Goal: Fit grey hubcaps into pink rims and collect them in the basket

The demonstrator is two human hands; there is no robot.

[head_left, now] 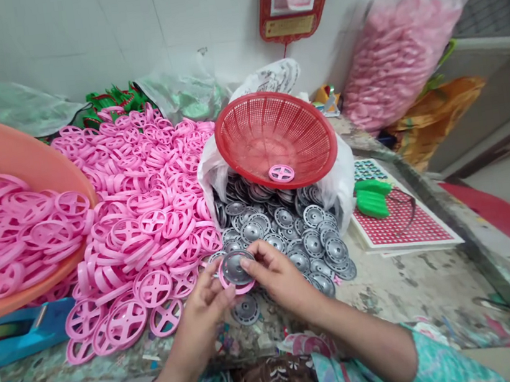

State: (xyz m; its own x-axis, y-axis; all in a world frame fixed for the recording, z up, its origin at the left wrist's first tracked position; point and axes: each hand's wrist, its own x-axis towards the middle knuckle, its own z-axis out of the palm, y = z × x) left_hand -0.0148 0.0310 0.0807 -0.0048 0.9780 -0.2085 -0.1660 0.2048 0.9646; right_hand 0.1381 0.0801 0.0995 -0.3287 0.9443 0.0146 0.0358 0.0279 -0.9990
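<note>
Gray disc [235, 269] over pink wheel [245, 289], between the two hands [201, 314] [278, 275]

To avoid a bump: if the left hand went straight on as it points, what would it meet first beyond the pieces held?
Probably the heap of gray discs, beyond the held pink piece and gray disc; depth is unclear, and the right hand sits close to that line.

Hemmed in on the left by heaped pink spoked rings [142, 187], orange basin [18, 144] and blue tape dispenser [50, 327]. Blocked straight ahead by loose gray discs [313, 243] and, beyond them, the red mesh basket [270, 129] resting on a white bag [345, 173]. Free to pass on the right, low over bare surface [390, 289], as far as the patterned sheets [382, 230].
</note>
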